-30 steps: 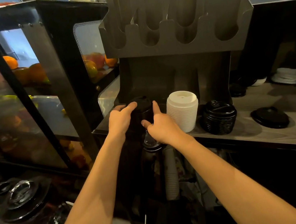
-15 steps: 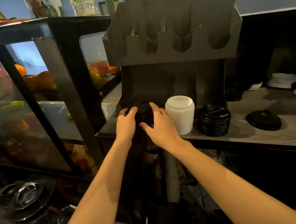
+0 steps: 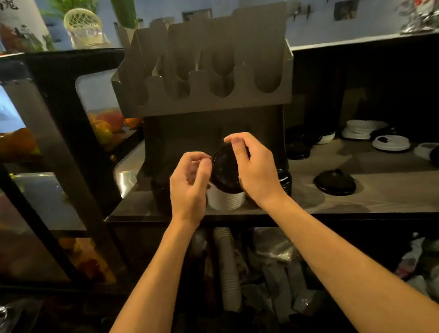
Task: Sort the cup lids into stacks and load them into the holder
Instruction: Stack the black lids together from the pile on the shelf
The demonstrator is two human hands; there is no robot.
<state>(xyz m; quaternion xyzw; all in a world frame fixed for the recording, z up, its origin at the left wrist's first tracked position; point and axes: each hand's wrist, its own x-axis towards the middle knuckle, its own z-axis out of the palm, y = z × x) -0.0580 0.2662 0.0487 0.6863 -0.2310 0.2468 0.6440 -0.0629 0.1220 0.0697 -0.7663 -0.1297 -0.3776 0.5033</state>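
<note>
Pinching with the left hand (image 3: 190, 187) fingers and clasping with the right hand (image 3: 257, 172) fingers a round black plastic cup lid (image 3: 225, 169), tilting above the white ribbed lid stack (image 3: 224, 200). Now lifting clear of the wooden bench (image 3: 384, 195), likely bound for the grey slotted metal holder (image 3: 204, 104) beyond.

One black lid (image 3: 224, 170) is up in the air, tilted on edge, pinched between the left grip (image 3: 187, 187) and right grip (image 3: 258, 169). Right below it a white stack (image 3: 224, 200) sits on the worktop (image 3: 384, 200), with a black stack (image 3: 286, 181) just beside it. A lone domed lid (image 3: 335, 182) lies flat further right, and loose white lids (image 3: 360, 128) sit at the back. The grey slotted holder (image 3: 203, 95) stands above it all.
</note>
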